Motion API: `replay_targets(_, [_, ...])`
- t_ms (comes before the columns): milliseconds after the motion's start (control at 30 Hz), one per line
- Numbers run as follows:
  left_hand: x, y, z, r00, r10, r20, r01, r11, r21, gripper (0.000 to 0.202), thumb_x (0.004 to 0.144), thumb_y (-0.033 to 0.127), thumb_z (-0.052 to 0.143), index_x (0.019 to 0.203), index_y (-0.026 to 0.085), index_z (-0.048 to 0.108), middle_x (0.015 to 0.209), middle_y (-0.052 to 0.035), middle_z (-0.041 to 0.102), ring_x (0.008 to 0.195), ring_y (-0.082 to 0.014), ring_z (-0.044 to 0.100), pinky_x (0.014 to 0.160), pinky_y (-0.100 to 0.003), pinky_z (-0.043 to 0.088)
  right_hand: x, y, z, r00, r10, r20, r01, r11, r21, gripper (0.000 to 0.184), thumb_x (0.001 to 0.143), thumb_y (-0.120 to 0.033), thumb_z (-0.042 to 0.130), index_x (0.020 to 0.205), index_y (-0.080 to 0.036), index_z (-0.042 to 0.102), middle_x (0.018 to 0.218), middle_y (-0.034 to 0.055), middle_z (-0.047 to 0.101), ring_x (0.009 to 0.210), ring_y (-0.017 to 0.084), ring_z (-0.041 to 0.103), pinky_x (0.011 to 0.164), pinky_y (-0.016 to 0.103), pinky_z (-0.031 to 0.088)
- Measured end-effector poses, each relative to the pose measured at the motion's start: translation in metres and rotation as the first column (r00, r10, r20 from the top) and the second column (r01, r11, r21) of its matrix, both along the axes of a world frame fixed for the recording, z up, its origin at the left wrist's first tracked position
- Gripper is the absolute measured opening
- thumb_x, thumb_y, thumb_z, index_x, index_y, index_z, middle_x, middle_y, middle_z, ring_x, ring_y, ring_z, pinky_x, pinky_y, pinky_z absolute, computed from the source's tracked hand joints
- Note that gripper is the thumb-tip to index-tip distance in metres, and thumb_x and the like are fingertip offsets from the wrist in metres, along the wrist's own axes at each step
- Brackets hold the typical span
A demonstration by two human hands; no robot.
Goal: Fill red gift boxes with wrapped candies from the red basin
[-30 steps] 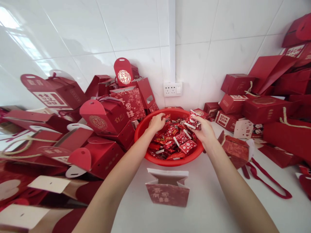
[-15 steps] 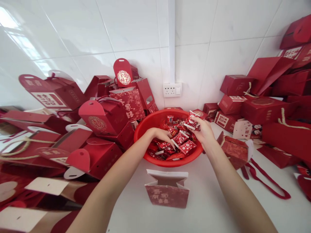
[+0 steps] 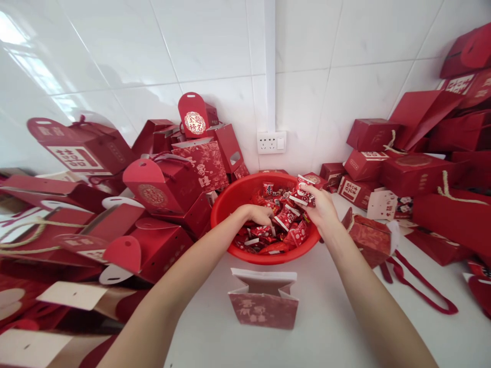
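Note:
A red plastic basin [image 3: 221,217] holds many small red-and-white snack packets [image 3: 286,219]. My left hand [image 3: 259,214] reaches over its near left rim. The fingers are bent down among the packets, closed together, with their tips hidden. Above the basin's right rim, my right hand [image 3: 320,204] is closed round red snack packets [image 3: 304,190], which look like more than one. Just in front of the basin stands a small red paper gift bag [image 3: 264,311], its top gaping toward me. Neither hand touches this bag.
Red gift boxes [image 3: 163,186] are heaped on the left, and another pile of red boxes [image 3: 418,168] rises on the right. A dark red ribbon [image 3: 422,286] lies on the white table [image 3: 326,327]. Behind the basin, a socket [image 3: 271,142] sits on the tiled wall.
My left hand has dipped deeper among the packets, its fingers curling in, and packets near it have shifted. My right hand keeps its packets in nearly the same place.

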State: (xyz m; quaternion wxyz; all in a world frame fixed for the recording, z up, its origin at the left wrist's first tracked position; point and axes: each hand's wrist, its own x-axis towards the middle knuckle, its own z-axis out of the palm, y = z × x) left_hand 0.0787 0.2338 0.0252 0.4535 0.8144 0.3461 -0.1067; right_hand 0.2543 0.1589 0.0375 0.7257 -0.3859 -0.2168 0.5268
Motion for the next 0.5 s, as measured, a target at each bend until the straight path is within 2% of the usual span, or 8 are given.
replay_targets(67, [-0.003,0.001,0.000,0.997,0.025,0.070,-0.026,1.000,0.010,0.014,0.051,0.021,0.085,0.059,0.016,0.075,0.055,0.0023,0.067,0.052,-0.0135,0.056,0.053,-0.022,0.043,0.000,0.000,0.000,1.000,0.003,0.006,-0.003,1.000,0.007,0.018,0.059,-0.011,0.078,0.072,-0.018,0.068,0.063,-0.0026,0.072,0.057,0.014,0.067,0.053,0.025,0.060])
replay_targets(167, [-0.009,0.004,0.007,0.974,0.071,0.217,-0.074,0.997,0.009,0.012,0.057,0.017,0.080,0.068,0.016,0.078,0.065,0.0009,0.073,0.062,-0.0138,0.061,0.062,-0.022,0.047,0.000,0.000,-0.001,1.000,0.002,0.008,-0.002,1.000,0.014,0.018,0.059,-0.013,0.078,0.072,-0.019,0.067,0.062,-0.0031,0.071,0.056,0.014,0.067,0.053,0.026,0.060])
replay_targets(333, [-0.016,0.009,0.020,0.874,0.163,0.457,-0.171,0.985,-0.025,0.029,0.066,0.023,0.079,0.093,0.015,0.078,0.086,-0.0036,0.076,0.080,-0.0160,0.067,0.080,-0.026,0.051,0.000,0.002,-0.001,1.000,-0.012,0.004,0.012,1.000,0.028,0.017,0.060,-0.013,0.077,0.074,-0.019,0.069,0.062,-0.0035,0.072,0.057,0.014,0.067,0.052,0.025,0.058])
replay_targets(500, [-0.019,0.012,0.021,0.786,0.217,0.578,-0.230,0.972,-0.051,0.043,0.066,0.022,0.080,0.108,0.015,0.074,0.106,-0.0063,0.073,0.088,-0.0153,0.065,0.085,-0.029,0.050,0.000,0.003,-0.001,1.000,-0.014,0.003,0.013,1.000,0.021,0.016,0.060,-0.011,0.076,0.072,-0.019,0.069,0.062,-0.0030,0.072,0.056,0.014,0.067,0.052,0.026,0.058])
